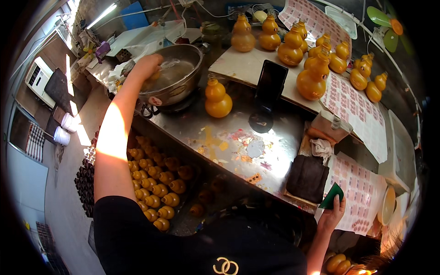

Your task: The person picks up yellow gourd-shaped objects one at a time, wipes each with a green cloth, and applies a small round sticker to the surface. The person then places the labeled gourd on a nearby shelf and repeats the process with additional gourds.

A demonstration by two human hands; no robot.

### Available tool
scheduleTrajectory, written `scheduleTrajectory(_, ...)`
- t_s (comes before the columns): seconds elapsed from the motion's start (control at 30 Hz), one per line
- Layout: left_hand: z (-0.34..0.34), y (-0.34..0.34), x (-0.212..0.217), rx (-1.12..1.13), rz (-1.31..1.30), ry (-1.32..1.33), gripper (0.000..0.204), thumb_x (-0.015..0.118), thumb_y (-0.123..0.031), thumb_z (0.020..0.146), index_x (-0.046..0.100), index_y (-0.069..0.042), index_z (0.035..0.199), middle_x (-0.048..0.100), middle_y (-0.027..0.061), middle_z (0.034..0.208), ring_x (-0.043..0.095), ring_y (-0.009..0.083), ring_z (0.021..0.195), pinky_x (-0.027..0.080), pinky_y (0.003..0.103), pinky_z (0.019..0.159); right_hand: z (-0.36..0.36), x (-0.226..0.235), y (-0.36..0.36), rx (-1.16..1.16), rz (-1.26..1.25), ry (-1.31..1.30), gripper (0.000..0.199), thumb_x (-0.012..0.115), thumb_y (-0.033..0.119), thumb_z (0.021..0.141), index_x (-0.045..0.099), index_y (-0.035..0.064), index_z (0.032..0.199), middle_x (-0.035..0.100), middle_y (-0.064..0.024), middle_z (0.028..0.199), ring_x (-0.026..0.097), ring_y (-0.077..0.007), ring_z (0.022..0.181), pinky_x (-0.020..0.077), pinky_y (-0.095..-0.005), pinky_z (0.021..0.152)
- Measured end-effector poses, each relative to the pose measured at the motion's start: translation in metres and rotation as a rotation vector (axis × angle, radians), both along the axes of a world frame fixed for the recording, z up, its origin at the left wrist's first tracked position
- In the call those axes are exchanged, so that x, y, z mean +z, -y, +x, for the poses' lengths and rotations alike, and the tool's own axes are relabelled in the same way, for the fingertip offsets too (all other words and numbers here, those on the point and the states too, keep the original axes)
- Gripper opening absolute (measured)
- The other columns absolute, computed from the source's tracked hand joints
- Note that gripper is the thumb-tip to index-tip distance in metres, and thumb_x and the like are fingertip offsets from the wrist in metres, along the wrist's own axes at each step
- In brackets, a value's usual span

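My left hand (149,65) reaches down into a metal bowl (189,85) at the far left of the bench. Its fingers look curled. A yellowish patch shows beneath them, but what they hold is hidden. An orange-yellow gourd-shaped bottle (218,101) stands upright beside the bowl. At the right, my right hand (333,214) pinches a flat green scraper-like piece (331,196) between thumb and fingers. It is held over the edge of a printed sheet (355,183), close to a dark folded cloth pad (307,178).
Several gourd bottles (314,75) stand on a raised board at the back, near another printed sheet (356,103). A black phone (272,79) stands upright on the metal bench (192,133). Below the bench's left edge sit many gourd bottles (158,189). A green-bladed fan (379,17) hangs at upper right.
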State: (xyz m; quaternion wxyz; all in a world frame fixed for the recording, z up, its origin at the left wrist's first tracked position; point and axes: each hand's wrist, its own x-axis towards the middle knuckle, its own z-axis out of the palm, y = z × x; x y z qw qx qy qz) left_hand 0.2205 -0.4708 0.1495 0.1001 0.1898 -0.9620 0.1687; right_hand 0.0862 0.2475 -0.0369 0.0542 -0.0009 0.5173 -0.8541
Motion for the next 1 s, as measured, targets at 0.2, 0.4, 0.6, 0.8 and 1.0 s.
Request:
scheduleTrajectory(0.2,0.046,0.012,0.02,0.219,0.043,-0.406,0.021,0.067,-0.019,0.081,0.057,-0.003,0.088,0.062,0.0178,0.095,0.059,0.0387,0.091,0.046,0.047,0.077,-0.004,-0.001,-0.008,-0.104,-0.16,0.331,0.019,0.058,0.027,0.094,0.06,0.0136,0.108,0.064,0.0021,0.093,0.06,-0.0114,0.078,0.0481,-0.0251,0.067)
scheduleTrajectory(0.4,0.032,-0.052,0.08,0.004,0.065,-0.626,0.017,0.065,-0.02,0.086,0.062,-0.005,0.096,0.063,0.0107,0.082,0.06,0.0175,0.078,0.047,0.032,0.072,-0.016,0.006,-0.009,-0.104,-0.313,0.487,0.035,0.054,0.048,0.092,0.054,0.0185,0.073,0.053,0.0017,0.066,0.051,-0.0141,0.064,0.0404,-0.028,0.058)
scheduleTrajectory(0.6,-0.02,-0.158,0.088,-0.421,0.61,-0.718,0.02,0.054,-0.023,0.098,0.057,-0.004,0.099,0.06,0.0074,0.1,0.063,0.0169,0.092,0.048,0.03,0.084,-0.023,0.029,0.014,0.047,-0.082,0.3,0.024,0.057,0.027,0.09,0.05,0.0116,0.073,0.048,-0.0013,0.059,0.047,-0.0132,0.047,0.0404,-0.0268,0.044)
scheduleTrajectory(0.8,-0.158,-0.337,0.03,-0.678,1.043,-0.271,0.02,0.053,-0.023,0.097,0.057,-0.004,0.091,0.056,0.003,0.082,0.049,0.0089,0.074,0.041,0.025,0.067,-0.034,0.076,0.055,0.377,0.553,-0.379,0.043,0.062,0.029,0.086,0.058,0.0066,0.123,0.065,-0.0054,0.108,0.059,-0.0125,0.08,0.0485,-0.0255,0.069)
scheduleTrajectory(1.0,-0.25,-0.438,-0.061,-0.688,1.074,0.045,0.021,0.061,-0.02,0.091,0.057,0.0,0.096,0.061,0.0046,0.089,0.058,0.0116,0.077,0.045,0.024,0.07,-0.059,0.082,0.06,0.443,1.011,-0.369,0.082,0.072,0.055,0.072,0.051,0.0013,0.131,0.062,-0.0228,0.116,0.064,-0.0351,0.099,0.0501,-0.0388,0.085)
